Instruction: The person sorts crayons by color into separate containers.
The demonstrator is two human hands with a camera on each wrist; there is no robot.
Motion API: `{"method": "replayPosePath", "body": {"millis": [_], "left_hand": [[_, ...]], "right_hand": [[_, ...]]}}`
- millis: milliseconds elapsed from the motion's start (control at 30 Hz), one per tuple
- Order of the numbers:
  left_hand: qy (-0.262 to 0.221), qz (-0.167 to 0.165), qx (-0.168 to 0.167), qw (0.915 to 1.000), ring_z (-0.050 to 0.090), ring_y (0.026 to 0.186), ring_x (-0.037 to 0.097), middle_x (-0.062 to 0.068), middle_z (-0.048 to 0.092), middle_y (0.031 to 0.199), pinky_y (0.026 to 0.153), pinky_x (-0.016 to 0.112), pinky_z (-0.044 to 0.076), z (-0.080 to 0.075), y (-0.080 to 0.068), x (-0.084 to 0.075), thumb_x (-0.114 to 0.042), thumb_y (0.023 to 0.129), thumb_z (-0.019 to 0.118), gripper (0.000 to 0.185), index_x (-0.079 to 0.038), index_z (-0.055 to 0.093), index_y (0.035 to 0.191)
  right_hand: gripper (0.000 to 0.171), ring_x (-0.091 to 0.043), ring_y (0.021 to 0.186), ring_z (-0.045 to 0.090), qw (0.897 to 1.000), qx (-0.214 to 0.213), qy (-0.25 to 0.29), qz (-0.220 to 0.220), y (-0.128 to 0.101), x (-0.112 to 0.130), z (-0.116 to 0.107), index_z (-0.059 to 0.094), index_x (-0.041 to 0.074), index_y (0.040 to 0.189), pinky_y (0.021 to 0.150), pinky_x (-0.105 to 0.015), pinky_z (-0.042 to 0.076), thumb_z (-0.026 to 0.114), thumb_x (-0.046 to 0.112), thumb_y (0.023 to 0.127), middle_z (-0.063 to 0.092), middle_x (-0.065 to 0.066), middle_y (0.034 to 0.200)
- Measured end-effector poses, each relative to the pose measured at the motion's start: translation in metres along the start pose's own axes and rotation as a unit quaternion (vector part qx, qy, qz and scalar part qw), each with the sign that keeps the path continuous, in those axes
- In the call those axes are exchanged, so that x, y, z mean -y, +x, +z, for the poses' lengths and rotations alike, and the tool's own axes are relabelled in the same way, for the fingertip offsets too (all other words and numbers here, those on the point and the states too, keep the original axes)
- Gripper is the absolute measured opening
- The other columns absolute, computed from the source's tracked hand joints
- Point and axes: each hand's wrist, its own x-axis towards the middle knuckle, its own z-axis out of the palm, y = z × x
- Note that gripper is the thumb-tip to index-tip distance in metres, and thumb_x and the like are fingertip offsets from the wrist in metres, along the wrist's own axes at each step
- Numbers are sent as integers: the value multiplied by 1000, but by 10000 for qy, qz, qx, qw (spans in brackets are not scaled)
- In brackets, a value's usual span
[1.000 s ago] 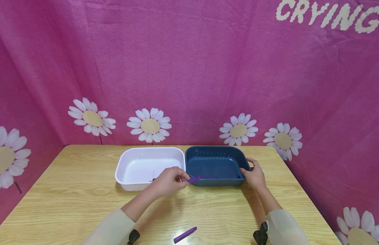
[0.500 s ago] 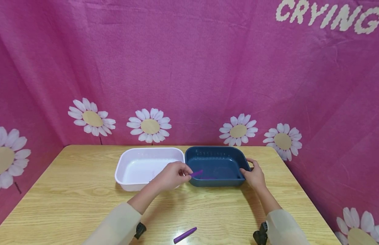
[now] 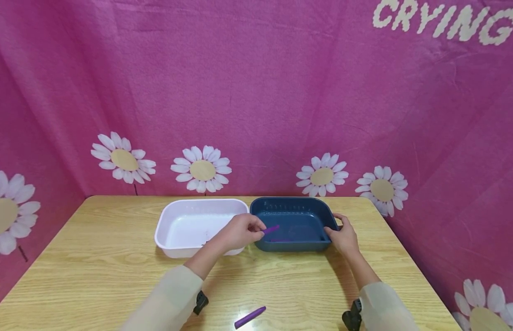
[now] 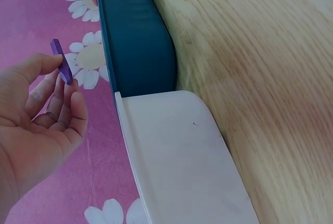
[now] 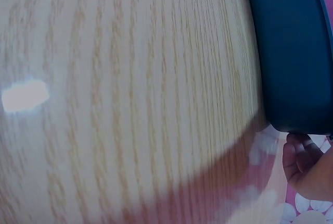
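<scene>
My left hand [image 3: 239, 232] pinches a small purple stick [image 3: 270, 229] between thumb and fingertips, above the left inner edge of the dark blue tub [image 3: 295, 207]. In the left wrist view the purple stick [image 4: 62, 67] stands out from the fingertips [image 4: 77, 99] beside the blue tub [image 4: 135, 41]. My right hand [image 3: 343, 236] grips the blue tub's right front corner; its fingers [image 5: 304, 164] show under the tub's rim [image 5: 291, 52]. A white tub [image 3: 198, 206] sits against the blue tub's left side. Another purple stick [image 3: 250, 317] lies on the table near me.
Both tubs stand at the far middle of a wooden table [image 3: 95, 266]. A pink cloth with daisy prints [image 3: 202, 170] hangs behind and along both sides. A faint purple piece [image 3: 281, 240] lies inside the blue tub.
My left hand has carried the purple stick up and away from me, from the blue tub's front left corner to over its inside. The right hand has stayed on the tub.
</scene>
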Motion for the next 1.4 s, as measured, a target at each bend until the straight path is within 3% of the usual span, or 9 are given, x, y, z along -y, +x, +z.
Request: {"method": "replayPosePath", "body": {"millis": [367, 933, 1133, 1400], "left_hand": [[120, 47, 88, 9999, 53, 76, 10, 2, 64, 84, 65, 22, 46, 2, 16, 0, -13, 87, 63, 14, -6, 70, 97], [403, -269, 119, 9988, 60, 85, 16, 5, 67, 94, 76, 29, 50, 10, 40, -7, -13, 88, 62, 15, -7, 69, 100], [776, -160, 168, 9967, 61, 89, 18, 6, 68, 94, 78, 30, 50, 15, 45, -9, -11, 88, 62, 15, -6, 69, 99], [729, -329, 110, 9967, 58, 86, 14, 4, 67, 94, 77, 28, 49, 23, 47, -1, -15, 89, 62, 16, -9, 69, 102]], "right_hand": [[56, -40, 110, 53, 10000, -22, -3, -80, -1, 0, 0, 35, 5, 140, 90, -47, 46, 58, 16, 89, 53, -31, 122], [56, -40, 110, 53, 10000, -36, -28, -84, -2, 2, -2, 36, 4, 139, 90, -47, 45, 57, 16, 89, 51, -31, 123], [56, -41, 112, 52, 9999, -38, -16, -104, -1, 0, -2, 35, 4, 139, 92, -49, 44, 58, 16, 89, 50, -32, 125], [56, -40, 110, 53, 9999, -80, -33, -116, 2, -3, 1, 36, 5, 139, 90, -47, 45, 58, 16, 89, 52, -31, 123]]}}
